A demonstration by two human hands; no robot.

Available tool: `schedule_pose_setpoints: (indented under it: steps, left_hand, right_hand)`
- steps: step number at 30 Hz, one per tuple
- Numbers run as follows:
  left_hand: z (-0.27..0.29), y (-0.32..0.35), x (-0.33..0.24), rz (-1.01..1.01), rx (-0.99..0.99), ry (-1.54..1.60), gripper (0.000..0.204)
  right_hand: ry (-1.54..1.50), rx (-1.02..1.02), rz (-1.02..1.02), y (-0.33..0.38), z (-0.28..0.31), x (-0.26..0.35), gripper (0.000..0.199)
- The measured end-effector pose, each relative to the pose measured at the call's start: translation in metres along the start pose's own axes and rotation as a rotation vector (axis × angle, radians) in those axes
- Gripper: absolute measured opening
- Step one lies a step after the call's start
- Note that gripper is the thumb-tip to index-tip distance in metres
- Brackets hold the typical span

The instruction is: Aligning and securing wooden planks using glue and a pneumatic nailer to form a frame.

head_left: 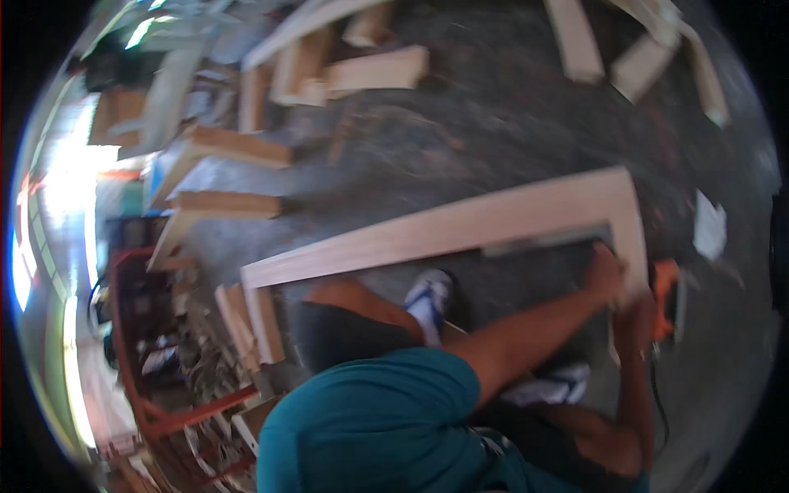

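Note:
A pale wooden frame (pixel 444 226) stretches across in front of me, its long board joined to a short leg at each end. At its right leg, my left hand (pixel 606 275) is closed against the inner side. Just below it, my right hand (pixel 634 324) wraps round the lower part of the same leg. Blur hides the separate fingers of both hands. A thin grey strip (pixel 546 241) runs along the board's inner edge near the left hand; its kind cannot be made out. Right beside the leg lies an orange power tool (pixel 664 300) with a black cord.
Wooden pieces (pixel 378 70) lie at the far left, and joined leg pieces (pixel 649 62) at the far right. Two angled wooden assemblies (pixel 230 205) rest on the left. A red metal rack (pixel 131 329) holds clutter. White paper (pixel 709 226) lies on the floor at right.

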State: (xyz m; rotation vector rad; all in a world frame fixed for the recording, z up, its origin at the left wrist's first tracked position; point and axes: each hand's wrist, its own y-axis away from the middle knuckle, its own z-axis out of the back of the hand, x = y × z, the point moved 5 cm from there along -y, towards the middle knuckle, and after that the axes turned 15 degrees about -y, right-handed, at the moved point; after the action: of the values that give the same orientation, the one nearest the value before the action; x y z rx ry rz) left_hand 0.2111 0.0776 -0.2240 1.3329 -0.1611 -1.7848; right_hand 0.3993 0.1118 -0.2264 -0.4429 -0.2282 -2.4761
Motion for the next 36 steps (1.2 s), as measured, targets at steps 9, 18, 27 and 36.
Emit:
schedule_pose_setpoints:
  steps: [9,18,27,36]
  left_hand:
    - [0.025,0.002,-0.004,-0.073,-0.008,-0.238,0.078]
    - [0.030,0.007,-0.009,0.015,0.033,-0.206,0.068]
    - [0.026,0.000,-0.003,-0.027,0.048,-0.191,0.068]
    - [0.025,-0.003,0.001,-0.084,0.015,-0.202,0.074]
  right_hand:
    - [-0.280,-0.049,0.009,-0.020,0.052,0.075,0.079]
    - [-0.300,-0.043,-0.055,-0.014,0.048,0.067,0.087]
    - [-0.277,-0.065,-0.053,-0.015,0.047,0.069,0.087]
    - [-0.470,-0.081,-0.056,-0.021,0.047,0.039,0.063]
